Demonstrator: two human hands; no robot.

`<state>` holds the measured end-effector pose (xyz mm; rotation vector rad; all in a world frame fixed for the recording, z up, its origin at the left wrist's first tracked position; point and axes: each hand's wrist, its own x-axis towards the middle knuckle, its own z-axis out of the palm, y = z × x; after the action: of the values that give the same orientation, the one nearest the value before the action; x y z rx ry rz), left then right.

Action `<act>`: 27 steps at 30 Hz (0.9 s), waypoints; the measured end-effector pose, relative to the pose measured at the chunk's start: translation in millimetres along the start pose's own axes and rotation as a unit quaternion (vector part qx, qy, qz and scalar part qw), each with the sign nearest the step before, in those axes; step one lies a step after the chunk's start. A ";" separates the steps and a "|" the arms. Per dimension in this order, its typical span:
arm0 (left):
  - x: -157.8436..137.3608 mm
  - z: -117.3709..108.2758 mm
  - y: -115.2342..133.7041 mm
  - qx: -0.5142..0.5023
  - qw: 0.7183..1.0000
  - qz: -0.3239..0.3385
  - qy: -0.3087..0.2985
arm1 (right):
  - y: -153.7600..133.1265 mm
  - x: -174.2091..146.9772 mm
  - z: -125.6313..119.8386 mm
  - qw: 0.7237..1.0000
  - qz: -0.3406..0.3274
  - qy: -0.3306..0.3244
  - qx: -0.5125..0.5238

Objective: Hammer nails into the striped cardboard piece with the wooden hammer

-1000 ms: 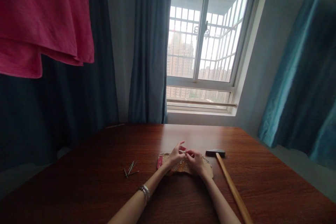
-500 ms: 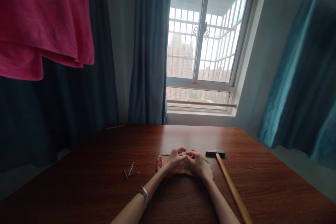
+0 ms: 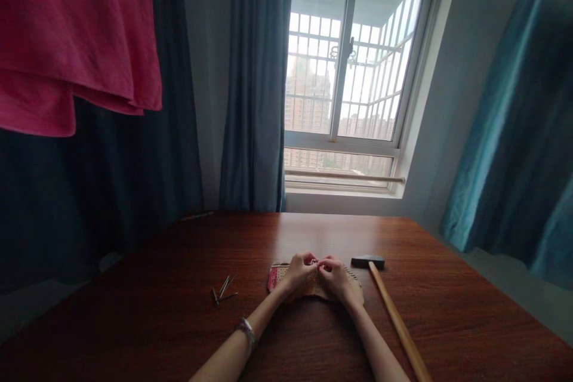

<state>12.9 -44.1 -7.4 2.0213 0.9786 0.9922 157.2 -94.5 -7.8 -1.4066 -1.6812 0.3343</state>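
A beige patterned piece [image 3: 280, 273] with rows of small dots or holes and a pink left end lies on the table under my hands. Thick stitches or notches run along its far right edge. At the far edge of this piece, my left hand [image 3: 301, 270] is closed with thumb and finger pinched together. My right hand [image 3: 333, 274] is pinched as well, its fingertips almost meeting the left ones. Something small and dark shows between the fingertips, too small to name. A metal bracelet [image 3: 246, 332] circles my left wrist.
A hammer [image 3: 367, 262] with a long wooden handle lies right of my hands on the brown wooden table [image 3: 313, 233]. Several loose nails [image 3: 222, 291] lie to the left. Behind stand a window [image 3: 344, 71] and blue curtains [image 3: 253, 83]; a pink cloth [image 3: 76, 36] hangs upper left.
My fingertips shift very slightly at the far edge of the beige piece. The hammer and the nails stay where they were.
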 end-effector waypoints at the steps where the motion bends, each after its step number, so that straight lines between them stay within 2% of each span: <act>1: -0.4 -0.4 1.0 0.003 1.000 0.000 -0.002 | -1.3 -0.6 -0.1 1.000 -0.001 0.000 -0.002; 7: -2.2 -1.8 4.1 0.006 1.000 0.001 -0.003 | -9.3 -0.8 -12.3 1.000 0.004 0.003 -0.021; 12: -0.7 -0.7 0.0 0.018 1.000 -0.017 0.014 | -4.6 -12.0 -55.5 0.993 0.056 0.057 -0.084; 16: -0.7 -0.9 -0.3 0.009 1.000 -0.022 0.012 | 6.3 -50.1 -94.9 0.970 0.130 0.100 -0.178; 19: -1.7 -1.8 1.4 0.005 1.000 -0.026 0.017 | 15.4 -90.5 -113.9 0.944 0.196 0.109 -0.243; 21: -2.1 -2.0 1.9 0.004 0.999 -0.025 0.020 | 20.4 -116.9 -121.0 0.907 0.254 0.078 -0.326; 23: -2.1 -1.6 1.3 0.008 0.999 -0.024 0.021 | 23.5 -138.8 -125.4 0.886 0.277 0.052 -0.368; 27: -1.9 -0.3 -0.5 0.019 0.999 -0.018 0.019 | 23.1 -162.7 -132.4 0.879 0.302 0.028 -0.368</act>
<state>11.7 -45.4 -8.3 2.0148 1.0579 1.0039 265.7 -274.9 -22.3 -2.4911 -1.3197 -0.0352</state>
